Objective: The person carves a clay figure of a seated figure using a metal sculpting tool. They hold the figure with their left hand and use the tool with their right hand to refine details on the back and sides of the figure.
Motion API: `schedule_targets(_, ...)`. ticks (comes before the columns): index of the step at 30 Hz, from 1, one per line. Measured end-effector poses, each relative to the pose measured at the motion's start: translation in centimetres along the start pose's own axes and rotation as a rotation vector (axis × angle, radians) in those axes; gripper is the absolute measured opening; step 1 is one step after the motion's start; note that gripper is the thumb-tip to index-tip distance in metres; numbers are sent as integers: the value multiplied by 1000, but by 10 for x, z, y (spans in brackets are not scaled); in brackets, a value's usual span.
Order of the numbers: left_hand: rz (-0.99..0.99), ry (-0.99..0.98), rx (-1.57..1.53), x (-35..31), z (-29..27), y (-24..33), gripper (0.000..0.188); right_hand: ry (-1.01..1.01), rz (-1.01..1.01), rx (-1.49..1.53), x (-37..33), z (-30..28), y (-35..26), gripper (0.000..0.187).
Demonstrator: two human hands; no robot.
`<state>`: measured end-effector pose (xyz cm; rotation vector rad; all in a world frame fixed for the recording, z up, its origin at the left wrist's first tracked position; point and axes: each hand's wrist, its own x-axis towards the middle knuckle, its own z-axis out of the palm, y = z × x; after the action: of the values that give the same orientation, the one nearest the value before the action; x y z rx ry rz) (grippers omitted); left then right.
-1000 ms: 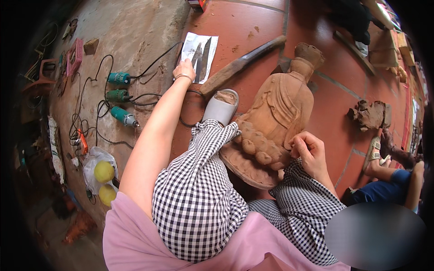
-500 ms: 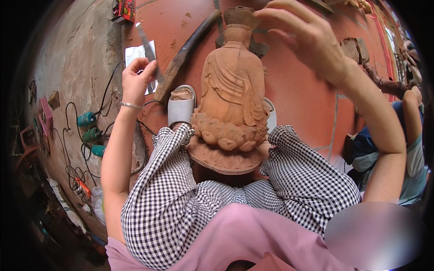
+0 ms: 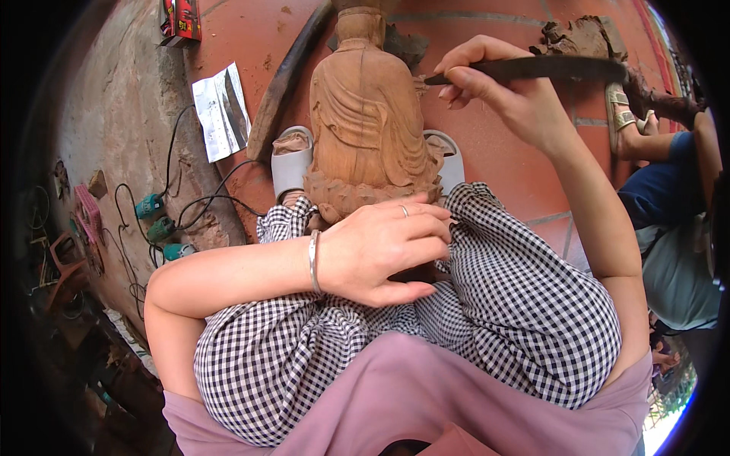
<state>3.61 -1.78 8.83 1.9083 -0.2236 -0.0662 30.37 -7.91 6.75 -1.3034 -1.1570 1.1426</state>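
Observation:
A carved wooden statue (image 3: 371, 121) of a robed figure stands upright between my feet, its base held by my knees in checked trousers. My left hand (image 3: 384, 251), with a bracelet and a ring, lies over the statue's base with its fingers curled against the wood. My right hand (image 3: 506, 95) is raised to the right of the statue and pinches a long dark flat tool (image 3: 532, 70) that points left toward the figure's shoulder.
White slippers (image 3: 292, 163) flank the statue on the red tiled floor. A long curved wooden piece (image 3: 283, 83) and a paper sheet (image 3: 220, 110) lie at the left. Power tools with cables (image 3: 156, 220) sit farther left. Another person (image 3: 669, 197) sits at the right, beside a rough wood chunk (image 3: 582, 34).
My left hand has come back from the paper on the floor to the statue's base. My right hand has picked up the long dark tool. The view has swung to centre the statue.

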Motion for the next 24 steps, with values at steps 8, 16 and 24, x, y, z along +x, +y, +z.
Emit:
schedule_targets(8, 371, -56, 526, -11, 15, -59, 11, -106, 322, 94, -8, 9, 21, 17)
schedule_targets(16, 412, 24, 456, -8, 16, -58, 12, -166, -171, -260, 6, -3, 44, 20)
schedule_targets(24, 392, 89, 440, -5, 22, -60, 14, -270, -18, -361, 25, 4, 10, 11)
